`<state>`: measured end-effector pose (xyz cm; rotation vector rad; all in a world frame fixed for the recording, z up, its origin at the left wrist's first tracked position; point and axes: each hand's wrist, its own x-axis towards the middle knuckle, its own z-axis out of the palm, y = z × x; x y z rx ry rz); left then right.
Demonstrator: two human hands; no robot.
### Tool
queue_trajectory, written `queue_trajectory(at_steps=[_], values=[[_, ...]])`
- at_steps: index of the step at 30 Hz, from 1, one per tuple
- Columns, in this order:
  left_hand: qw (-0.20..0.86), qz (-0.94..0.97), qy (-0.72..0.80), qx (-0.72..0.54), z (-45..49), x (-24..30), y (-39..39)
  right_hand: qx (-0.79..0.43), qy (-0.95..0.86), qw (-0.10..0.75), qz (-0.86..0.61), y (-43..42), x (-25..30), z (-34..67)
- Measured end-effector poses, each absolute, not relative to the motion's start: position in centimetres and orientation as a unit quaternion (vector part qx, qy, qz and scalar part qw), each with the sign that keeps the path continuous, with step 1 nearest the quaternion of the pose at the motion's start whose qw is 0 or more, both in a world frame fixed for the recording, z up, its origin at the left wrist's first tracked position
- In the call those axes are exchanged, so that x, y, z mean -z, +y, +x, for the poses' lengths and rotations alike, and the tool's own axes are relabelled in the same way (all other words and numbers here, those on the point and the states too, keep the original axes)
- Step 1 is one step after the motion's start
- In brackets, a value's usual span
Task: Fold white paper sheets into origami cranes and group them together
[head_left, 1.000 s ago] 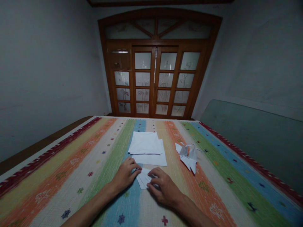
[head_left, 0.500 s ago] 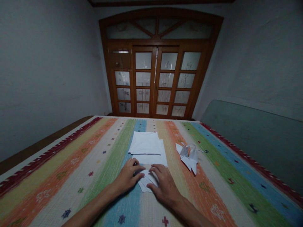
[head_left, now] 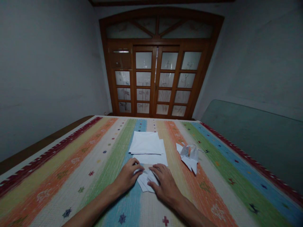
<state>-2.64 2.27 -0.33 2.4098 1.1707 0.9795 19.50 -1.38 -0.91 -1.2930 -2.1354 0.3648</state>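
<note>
A small piece of folded white paper (head_left: 145,183) lies on the striped cloth close to me, with several layers and angled edges. My left hand (head_left: 127,176) pinches its left side, thumb and fingers near together. On the opposite side, my right hand (head_left: 165,183) has its thumb and fingertips closed on a raised flap. Parts of the paper are hidden under the fingers. Just beyond my hands is a stack of flat white paper sheets (head_left: 145,143), its layers slightly askew.
Folded white paper cranes (head_left: 189,157) sit to the right of the stack, overlapping each other. A striped, patterned tablecloth (head_left: 94,176) covers the table. Wooden doors with glass panes (head_left: 155,78) stand beyond the far edge. A greenish panel (head_left: 255,135) leans along the right wall.
My left thumb has moved up toward its fingers, bringing the paper's left side in. The flap under my right hand now stands up more. Sheets and cranes stay put.
</note>
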Motion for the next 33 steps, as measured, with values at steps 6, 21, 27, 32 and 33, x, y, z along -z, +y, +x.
queue_trajectory(at_steps=[6,21,27,32,33], values=[[0.156,0.844,0.395,-0.327,-2.6,0.4,2.2,-0.126,-0.801,0.319,-0.490,-0.8,1.4,19.5],[0.096,0.898,0.330,-0.276,-2.9,0.0,2.0,-0.128,-0.843,0.347,-0.391,-1.2,0.9,19.4],[0.129,0.903,0.315,-0.263,-3.4,-0.6,1.9,-0.129,-0.866,0.327,-0.355,-1.4,1.0,19.7],[0.154,0.897,0.316,-0.267,-3.7,-0.5,2.1,-0.130,-0.864,0.327,-0.360,-1.8,0.7,19.5],[0.155,0.896,0.320,-0.266,-3.6,-0.5,2.1,-0.131,-0.863,0.324,-0.366,-1.9,0.6,19.5]])
